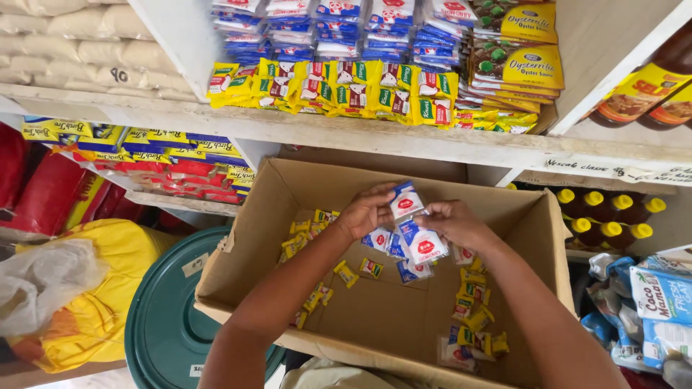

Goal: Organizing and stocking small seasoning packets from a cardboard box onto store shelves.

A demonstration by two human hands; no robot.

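At the centre of the frame, my left hand [367,211] and right hand [455,223] meet over an open cardboard box [537,238], both closed on a string of small white-and-blue sachets [412,223]. My left fingers pinch the top sachet, which stands tilted just above the others; my right fingers curl around the lower ones, which hang down toward the box floor. More white-and-blue sachets [382,241] lie loose directly beneath my hands. Small yellow sachets [306,234] are scattered along the left side of the box floor, and a second run of yellow sachets [476,302] trails down the right side toward the lower edge.

Above the box, across the top centre of the frame, a white shelf [346,130] carries rows of yellow packets [331,90] with stacks of blue-and-white packets [339,29] behind them, and brown-and-yellow sauce pouches [515,54] at their right. At the right edge stand dark bottles with yellow caps [609,216]. At lower left sits a round green lid [166,317], beside a yellow bag [108,288].
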